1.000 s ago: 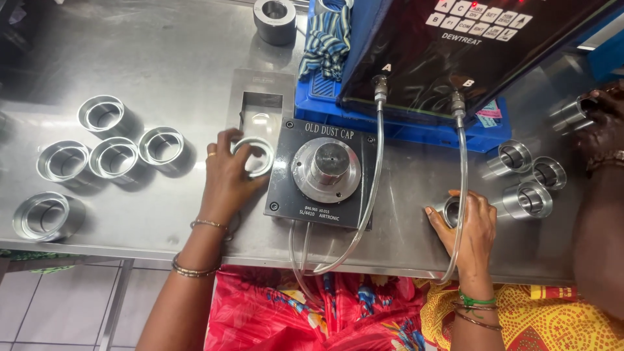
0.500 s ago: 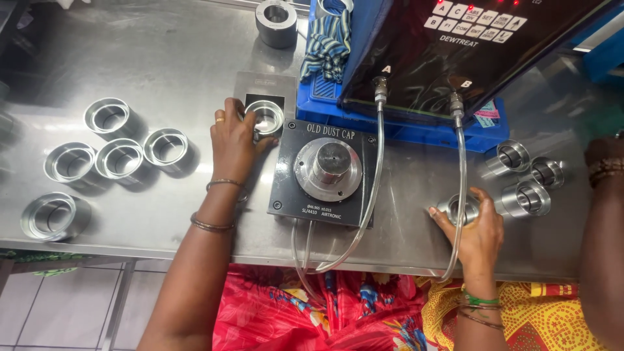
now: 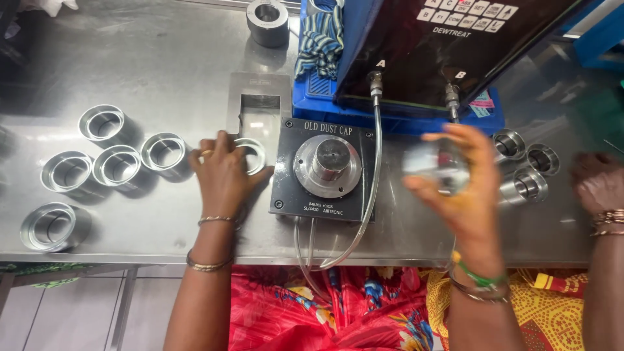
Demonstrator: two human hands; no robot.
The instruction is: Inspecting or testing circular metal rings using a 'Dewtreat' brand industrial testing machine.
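My left hand [image 3: 224,174] rests on the steel table [image 3: 162,71] with its fingers around a shiny metal ring cap [image 3: 252,155], just left of the black gauge block [image 3: 325,169]. That block carries a round metal plug [image 3: 330,161] at its middle. My right hand [image 3: 463,188] is raised above the table to the right of the block and grips a second metal ring cap [image 3: 430,168], which is blurred. Two clear hoses [image 3: 372,188] run from the dark control box [image 3: 448,45] down past the block.
Several metal ring caps [image 3: 107,166] lie at the left; more ring caps [image 3: 523,162] lie at the right. Another person's hand [image 3: 598,182] rests at the right edge. A thick steel ring [image 3: 267,21] and a striped cloth [image 3: 320,36] sit at the back. A blue base [image 3: 390,120] holds the box.
My right hand has lifted a ring cap off the table and carried it left toward the gauge block. My left hand has slid its ring cap slightly back toward me.
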